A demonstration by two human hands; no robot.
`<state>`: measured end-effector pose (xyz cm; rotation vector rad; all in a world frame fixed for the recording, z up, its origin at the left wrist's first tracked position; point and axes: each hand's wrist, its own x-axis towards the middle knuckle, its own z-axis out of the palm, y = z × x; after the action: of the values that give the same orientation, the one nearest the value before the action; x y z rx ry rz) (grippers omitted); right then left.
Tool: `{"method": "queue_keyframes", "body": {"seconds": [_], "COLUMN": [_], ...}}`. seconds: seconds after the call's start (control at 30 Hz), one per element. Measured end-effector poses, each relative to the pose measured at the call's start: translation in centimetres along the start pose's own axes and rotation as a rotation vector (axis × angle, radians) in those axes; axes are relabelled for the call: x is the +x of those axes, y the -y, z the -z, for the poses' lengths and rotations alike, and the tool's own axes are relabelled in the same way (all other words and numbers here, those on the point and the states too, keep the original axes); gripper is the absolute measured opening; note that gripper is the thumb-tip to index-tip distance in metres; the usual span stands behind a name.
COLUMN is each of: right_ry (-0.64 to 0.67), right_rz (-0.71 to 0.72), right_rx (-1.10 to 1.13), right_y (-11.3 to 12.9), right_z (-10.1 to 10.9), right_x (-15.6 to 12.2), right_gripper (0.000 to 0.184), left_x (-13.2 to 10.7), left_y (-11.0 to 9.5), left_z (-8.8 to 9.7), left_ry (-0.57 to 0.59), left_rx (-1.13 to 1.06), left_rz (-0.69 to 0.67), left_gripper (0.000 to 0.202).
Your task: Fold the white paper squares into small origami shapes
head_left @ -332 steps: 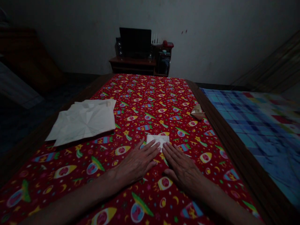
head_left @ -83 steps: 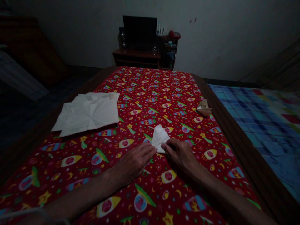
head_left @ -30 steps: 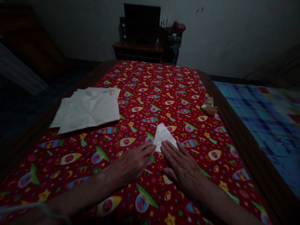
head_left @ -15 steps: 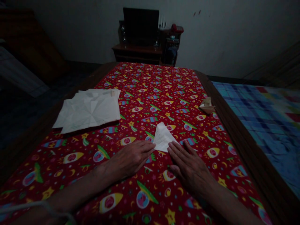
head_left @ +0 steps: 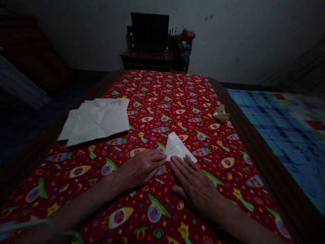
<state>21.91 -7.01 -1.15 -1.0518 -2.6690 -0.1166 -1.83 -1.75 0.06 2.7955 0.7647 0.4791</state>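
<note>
We grasp nothing: our left hand [head_left: 142,167] and right hand [head_left: 195,183] lie flat and open, fingertips at the near edge of the folded paper [head_left: 177,148] on the red cloth [head_left: 165,95]. It is already creased to a point, while the loose sheets [head_left: 95,120] at left lie unfolded.

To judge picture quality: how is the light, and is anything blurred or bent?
Head view: dim overall, darkest at the corners; the folded paper and paper sheets are brightest; left hand and right hand look sharp; the wide lens stretches the red cloth outward.
</note>
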Motion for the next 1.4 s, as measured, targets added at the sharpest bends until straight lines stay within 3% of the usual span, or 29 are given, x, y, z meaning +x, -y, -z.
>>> {"method": "queue_keyframes", "body": {"seconds": [0.17, 0.33, 0.5, 0.6, 0.67, 0.73, 0.83, 0.97, 1.1, 1.27, 1.4], "right_ry": [0.035, -0.009, -0.181, -0.206, -0.185, -0.191, -0.203, -0.212, -0.229, -0.220, -0.132], "right_rz": [-0.040, -0.054, -0.090, -0.127, -0.148, -0.132, -0.092, -0.105, -0.228, -0.396, -0.466], "right_rx": [-0.004, 0.004, 0.138, 0.215, 0.218, 0.197, 0.168, 0.148, 0.072, 0.021, 0.078], "right_y": [-0.2, -0.5, -1.3, -2.3, -2.8, -3.0, -3.0, -2.9, -3.0, -3.3, -3.3], "right_z": [-0.4, -0.4, -1.1, -1.4, -1.5, -1.6, -1.8, -2.0, -1.8, -1.2, -1.0], "right_x": [-1.5, -1.8, -0.5, 0.5, 0.9, 1.1, 0.9, 0.8, 0.7, 0.5, 0.5], "right_gripper": [0.056, 0.048, 0.027, 0.015, 0.014, 0.012, 0.014, 0.013, 0.010, 0.059, 0.057], "left_x": [0.3, 2.5, 5.8, 7.5, 8.1, 8.1, 7.4, 6.8, 7.5, 8.8, 9.4], "left_y": [0.8, 2.7, 4.4, 5.8, 6.6, 7.0, 6.8, 6.1, 6.1, 6.6, 7.2], "left_z": [0.1, 0.1, 0.1, -0.1, -0.4, -0.8, -1.3, -1.2, -0.4, 0.4, 0.2], "left_ry": [-0.003, 0.008, 0.127, 0.110, 0.094, 0.061, 0.023, 0.046, 0.106, 0.199, 0.222], "left_rx": [-0.110, -0.342, -0.321, -0.236, -0.213, -0.182, -0.141, -0.113, -0.069, -0.025, -0.026], "left_rz": [0.022, 0.033, -0.072, -0.075, -0.085, -0.073, -0.032, 0.012, 0.012, -0.042, -0.022], "left_gripper": [0.030, 0.023, 0.017, 0.010, 0.017, 0.038, 0.060, 0.061, 0.055, 0.053, 0.043]}}
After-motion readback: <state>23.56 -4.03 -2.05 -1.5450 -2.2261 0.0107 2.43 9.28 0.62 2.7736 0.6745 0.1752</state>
